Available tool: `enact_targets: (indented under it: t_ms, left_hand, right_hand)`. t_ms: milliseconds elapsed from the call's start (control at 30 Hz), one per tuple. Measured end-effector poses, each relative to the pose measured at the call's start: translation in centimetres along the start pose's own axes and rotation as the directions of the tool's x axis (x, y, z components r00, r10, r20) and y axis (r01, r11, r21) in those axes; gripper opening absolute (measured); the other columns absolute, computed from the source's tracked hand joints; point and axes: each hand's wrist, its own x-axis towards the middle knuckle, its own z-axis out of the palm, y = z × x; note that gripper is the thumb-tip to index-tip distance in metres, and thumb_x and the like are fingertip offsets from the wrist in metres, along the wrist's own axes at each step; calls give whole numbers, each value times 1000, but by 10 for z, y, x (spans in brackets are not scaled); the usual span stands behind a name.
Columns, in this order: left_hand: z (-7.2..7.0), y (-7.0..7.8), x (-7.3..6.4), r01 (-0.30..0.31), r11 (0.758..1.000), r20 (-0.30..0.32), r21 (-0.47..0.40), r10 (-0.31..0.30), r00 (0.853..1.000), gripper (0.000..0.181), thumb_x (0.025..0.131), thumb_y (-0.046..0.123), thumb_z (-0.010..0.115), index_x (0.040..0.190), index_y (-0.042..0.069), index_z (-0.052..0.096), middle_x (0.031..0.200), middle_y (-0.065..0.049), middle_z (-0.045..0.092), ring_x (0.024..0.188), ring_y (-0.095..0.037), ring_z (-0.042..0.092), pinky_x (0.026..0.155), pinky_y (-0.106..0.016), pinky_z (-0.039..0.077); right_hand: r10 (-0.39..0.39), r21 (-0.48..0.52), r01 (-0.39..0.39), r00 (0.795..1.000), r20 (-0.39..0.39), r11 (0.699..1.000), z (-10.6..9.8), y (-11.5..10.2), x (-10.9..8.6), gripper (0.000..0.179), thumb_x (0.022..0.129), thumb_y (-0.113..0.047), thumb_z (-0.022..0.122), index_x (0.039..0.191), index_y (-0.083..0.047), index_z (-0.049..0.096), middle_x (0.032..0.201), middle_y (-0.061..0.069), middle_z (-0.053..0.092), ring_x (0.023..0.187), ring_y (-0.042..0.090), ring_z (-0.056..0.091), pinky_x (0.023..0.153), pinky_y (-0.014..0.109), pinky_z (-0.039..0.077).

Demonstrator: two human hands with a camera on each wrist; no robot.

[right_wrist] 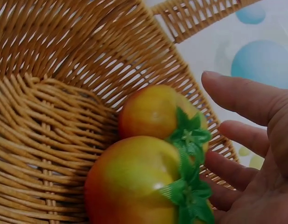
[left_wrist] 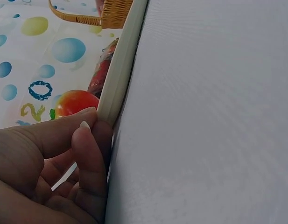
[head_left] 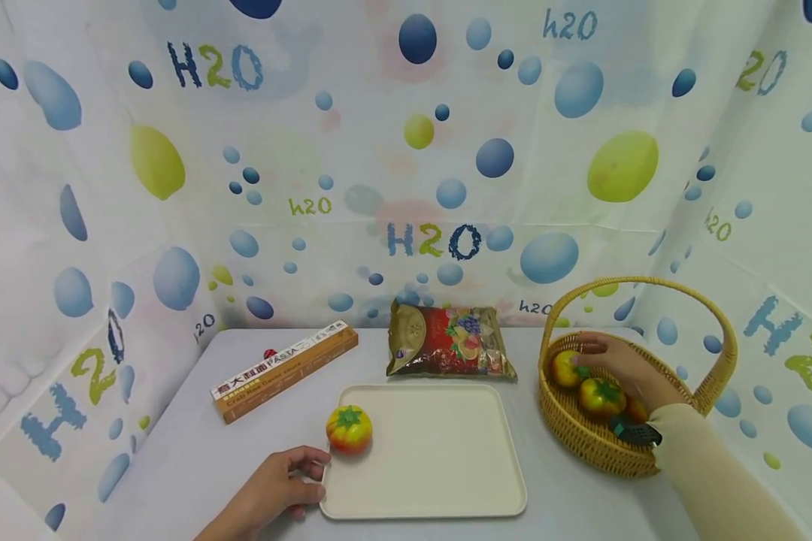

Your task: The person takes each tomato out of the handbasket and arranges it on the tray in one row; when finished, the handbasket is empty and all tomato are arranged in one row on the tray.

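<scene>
My left hand (head_left: 280, 485) is at the left edge of the cream tray (head_left: 426, 451), its curled fingers and thumb holding the rim in the left wrist view. One yellow-red toy tomato (head_left: 349, 430) with a green top sits in the tray's upper left corner. Over the wicker basket (head_left: 575, 436) on the right, my right hand (head_left: 622, 364) reaches in with loosely extended fingers beside a tomato (head_left: 565, 370). Another tomato (head_left: 601, 398) lies nearer in the basket. The right wrist view shows that hand's fingers (right_wrist: 244, 98) spread next to the green leaves, gripping nothing.
A long pasta box (head_left: 284, 372) lies behind the tray to the left, with a small red thing (head_left: 269, 353) partly hidden behind it. A shiny fruit-print bag (head_left: 449, 342) lies behind the tray. The basket's tall handle (head_left: 639, 281) arches above it. Patterned curtains surround the white table.
</scene>
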Motion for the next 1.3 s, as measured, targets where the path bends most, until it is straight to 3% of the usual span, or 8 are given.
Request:
enact_targets:
  t_ms: [267,433,700,1000,1300]
  left_hand:
    - [-1,-3,1,-15,1000,7,4,15,1000,48,79,8,85,124,4,66,100,-6,63,79,-20,60,63,-35,54]
    - [0,-4,2,-12,1000,7,1,12,1000,48,79,9,85,124,4,66,101,-6,64,79,-19,61,63,-35,54]
    - [1,-3,1,-3,1000,-3,4,3,1000,48,79,8,85,123,4,66,101,-6,63,78,-20,61,63,-36,54]
    - [2,-2,2,18,1000,-18,18,-18,1000,48,79,9,85,124,5,67,101,-5,64,77,-19,60,64,-35,54]
    - [1,-3,0,-16,1000,-6,5,16,1000,48,79,9,85,123,4,66,100,-6,64,78,-19,60,63,-35,54]
  right_hand:
    - [17,-70,-16,1000,15,997,5,0,0,81,92,-36,74,154,-1,35,155,34,34,136,52,38,110,65,35]
    - [-11,-147,14,1000,24,989,7,-2,1,80,91,-32,77,152,3,37,150,37,38,130,51,44,104,64,40]
    - [9,-189,-7,1000,10,982,11,-3,1,84,89,-28,79,154,3,34,146,37,40,123,46,47,100,61,41]
    - [12,-177,-13,1000,-3,984,11,-6,-3,84,91,-31,77,155,2,33,148,41,35,123,48,47,100,61,42]
    - [55,-43,-56,998,-18,998,9,-11,-10,81,91,-44,74,157,-15,35,150,18,40,126,37,44,100,49,43]
